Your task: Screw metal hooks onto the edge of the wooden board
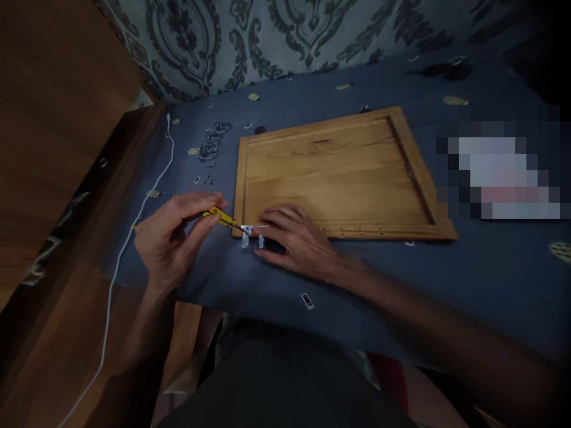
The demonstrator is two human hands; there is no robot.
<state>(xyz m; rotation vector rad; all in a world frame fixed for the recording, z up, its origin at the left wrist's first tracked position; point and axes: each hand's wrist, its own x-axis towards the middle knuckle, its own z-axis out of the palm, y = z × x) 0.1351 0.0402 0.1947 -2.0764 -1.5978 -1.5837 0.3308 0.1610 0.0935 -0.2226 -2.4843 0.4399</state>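
The left hand [172, 238] pinches a yellow-handled screwdriver [219, 217], its tip at a small metal bracket [250, 233] on the near-left corner of the wooden panel [330, 172]. The right hand [294, 238] lies flat, fingers spread, pinning bracket and panel. The bracket looks only partly fastened, though blur hides its screws. Metal hooks [213, 145] lie loose at far left.

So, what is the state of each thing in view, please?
left hand: shut on the yellow screwdriver, tip toward the metal bracket.
right hand: flat, fingers resting on the bracket.
wooden panel: lying flat on the blue cloth.
metal bracket: at the panel's near left corner.
white cable: loose, trailing off the cloth.
metal hooks: loose heap, untouched.
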